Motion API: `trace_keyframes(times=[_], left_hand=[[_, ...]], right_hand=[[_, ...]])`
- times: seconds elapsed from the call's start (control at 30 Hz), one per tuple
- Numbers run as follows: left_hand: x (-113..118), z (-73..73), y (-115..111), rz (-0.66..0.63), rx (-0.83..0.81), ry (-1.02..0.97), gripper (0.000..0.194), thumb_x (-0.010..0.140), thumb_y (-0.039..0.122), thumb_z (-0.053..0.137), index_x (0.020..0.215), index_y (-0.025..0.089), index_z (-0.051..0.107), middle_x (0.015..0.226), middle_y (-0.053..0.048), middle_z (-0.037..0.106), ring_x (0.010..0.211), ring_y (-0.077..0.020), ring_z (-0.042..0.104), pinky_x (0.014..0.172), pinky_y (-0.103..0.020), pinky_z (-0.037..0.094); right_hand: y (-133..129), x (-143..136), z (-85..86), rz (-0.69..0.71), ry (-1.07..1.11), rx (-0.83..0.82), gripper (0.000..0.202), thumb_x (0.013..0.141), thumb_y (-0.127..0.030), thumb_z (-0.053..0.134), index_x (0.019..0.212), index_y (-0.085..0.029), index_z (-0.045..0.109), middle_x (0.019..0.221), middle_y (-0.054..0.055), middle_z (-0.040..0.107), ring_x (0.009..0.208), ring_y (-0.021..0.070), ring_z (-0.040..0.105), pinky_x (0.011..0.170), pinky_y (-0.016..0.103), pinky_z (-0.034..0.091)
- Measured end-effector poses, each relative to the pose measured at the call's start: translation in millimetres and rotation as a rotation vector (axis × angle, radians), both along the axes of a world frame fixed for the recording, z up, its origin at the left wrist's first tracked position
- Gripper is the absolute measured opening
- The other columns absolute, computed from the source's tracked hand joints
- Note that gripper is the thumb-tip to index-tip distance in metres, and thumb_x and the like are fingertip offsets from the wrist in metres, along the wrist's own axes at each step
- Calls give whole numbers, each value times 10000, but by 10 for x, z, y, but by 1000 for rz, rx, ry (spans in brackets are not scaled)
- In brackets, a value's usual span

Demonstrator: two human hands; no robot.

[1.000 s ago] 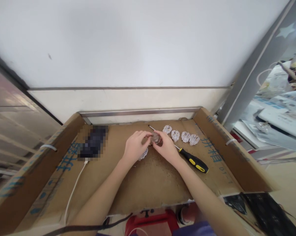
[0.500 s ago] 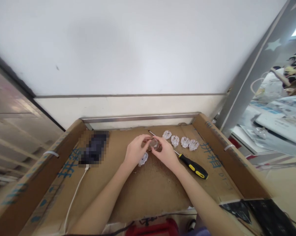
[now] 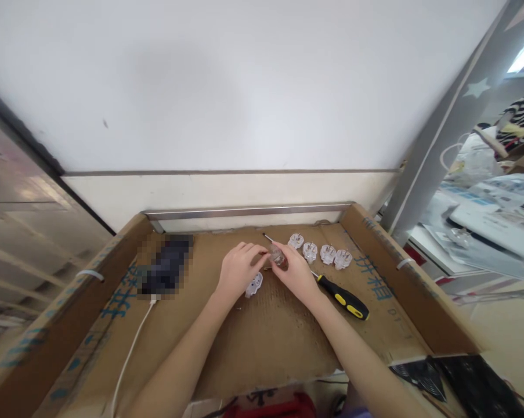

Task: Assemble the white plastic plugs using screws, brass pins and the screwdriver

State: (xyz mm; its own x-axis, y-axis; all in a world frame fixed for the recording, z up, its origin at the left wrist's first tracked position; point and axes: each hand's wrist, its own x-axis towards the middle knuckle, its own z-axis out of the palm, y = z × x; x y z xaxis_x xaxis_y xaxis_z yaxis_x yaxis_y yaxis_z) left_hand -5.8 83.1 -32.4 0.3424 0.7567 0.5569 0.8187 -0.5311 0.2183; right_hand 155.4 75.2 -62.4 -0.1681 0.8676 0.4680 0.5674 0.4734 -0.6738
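Observation:
My right hand [image 3: 294, 270] grips a small clear plastic part [image 3: 278, 256] between thumb and fingers. My left hand [image 3: 241, 267] is pinched at that part's left side; what its fingertips hold is too small to make out. A white plug piece [image 3: 253, 284] lies on the cardboard, partly under my left hand. Several white plug pieces with metal pins [image 3: 310, 251] lie in a loose row to the right of my hands. A black and yellow screwdriver [image 3: 343, 297] rests beside my right forearm, its shaft passing beneath my right hand.
The cardboard tray [image 3: 244, 354] has raised side walls. On its left lies a blurred dark device [image 3: 168, 264] with a white cable [image 3: 132, 348]. Black plastic [image 3: 479, 386] is at the lower right. Papers and bags cover a surface at the far right, near a person's patterned clothing.
My left fingertips have drawn slightly left, away from the clear part, which has turned in my right hand. The pieces on the cardboard have stayed put.

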Motion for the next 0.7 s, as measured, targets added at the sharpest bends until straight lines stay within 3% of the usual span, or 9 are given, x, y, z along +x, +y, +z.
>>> trace_keyframes(times=[0.27,0.4,0.47,0.53,0.6,0.7], left_hand=[[21,3,6,-22,-20,23,166,876,304,488,828,225,626,779,-3,671,748,-168,564,647,-273,403],[39,16,1,-52,-14,-48,132,851,289,519,907,228,621,849,-8,677,803,-175,572,705,-284,429],[23,23,-9,-71,3,-171,164,828,210,505,947,229,616,955,-20,668,909,-179,571,792,-298,438],[-14,33,-20,-61,6,-358,210,763,98,445,800,214,616,917,-21,661,923,-172,571,800,-298,442],[-56,51,-26,2,-33,-597,213,649,42,383,576,196,512,660,-1,596,710,-143,562,643,-260,435],[-81,96,-13,56,-120,-1027,113,504,78,337,470,185,325,431,46,314,416,-89,325,428,-206,248]], right_hand=[[-11,-5,26,56,3,-31,378,856,-244,519,1219,-151,472,1137,82,539,1052,165,520,921,381,448],[8,-12,20,68,40,-44,385,852,-261,533,1218,-155,478,1111,73,547,966,141,548,873,352,473],[32,-11,9,41,69,-53,392,852,-291,538,1215,-156,480,1074,69,556,909,128,556,828,332,490],[57,-6,-4,4,96,-61,394,853,-322,538,1205,-152,486,1049,70,559,889,126,557,806,324,495],[74,1,-10,-25,114,-66,394,855,-344,534,1193,-146,493,1040,71,559,884,126,556,803,326,494],[81,11,-5,-33,122,-67,395,854,-361,534,1184,-146,501,1034,69,561,896,130,555,813,335,491]])
